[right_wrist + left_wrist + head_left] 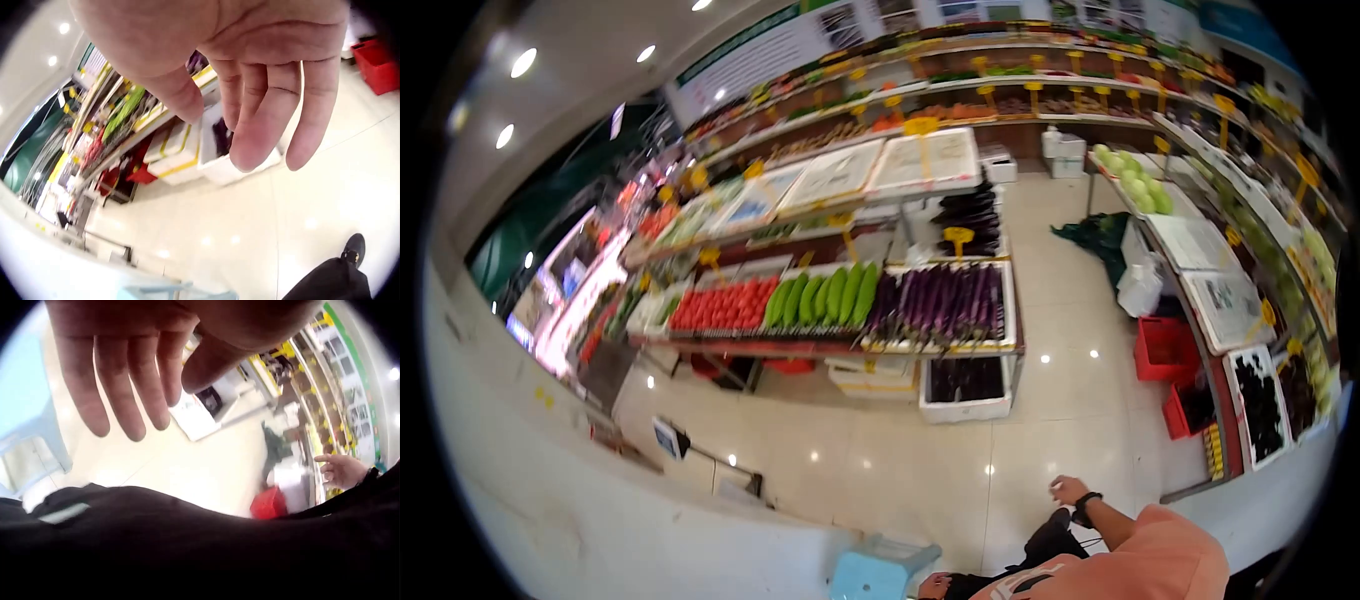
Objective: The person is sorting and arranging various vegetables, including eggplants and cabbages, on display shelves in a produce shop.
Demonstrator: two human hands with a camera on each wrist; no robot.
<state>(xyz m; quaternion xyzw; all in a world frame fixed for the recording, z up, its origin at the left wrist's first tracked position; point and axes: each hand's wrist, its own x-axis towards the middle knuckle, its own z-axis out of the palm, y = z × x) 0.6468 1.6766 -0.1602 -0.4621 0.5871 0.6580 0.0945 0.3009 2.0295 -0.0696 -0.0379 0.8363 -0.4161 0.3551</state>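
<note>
My right hand (pixel 1068 489) hangs in front of the body over the tiled floor, a dark band on its wrist. In the right wrist view the fingers (pixel 312 112) are loosely bent with nothing between them. Low in the head view, my left hand (pixel 935 585) is beside a light blue plastic stool (pixel 878 572). The left wrist view shows its fingers (pixel 119 387) hanging relaxed and holding nothing, above the dark trousers (pixel 156 537). Ahead stands a produce stand with purple eggplants (pixel 935 303), green gourds (pixel 825 296) and red tomatoes (pixel 725 304).
A white foam box (pixel 966 409) of dark produce sits on the floor under the stand. Red baskets (pixel 1165 348) and a white bag (pixel 1140 285) lie by the right-hand shelves. A floor scale (pixel 668 438) stands at left. Stocked shelves (pixel 960 85) line the back wall.
</note>
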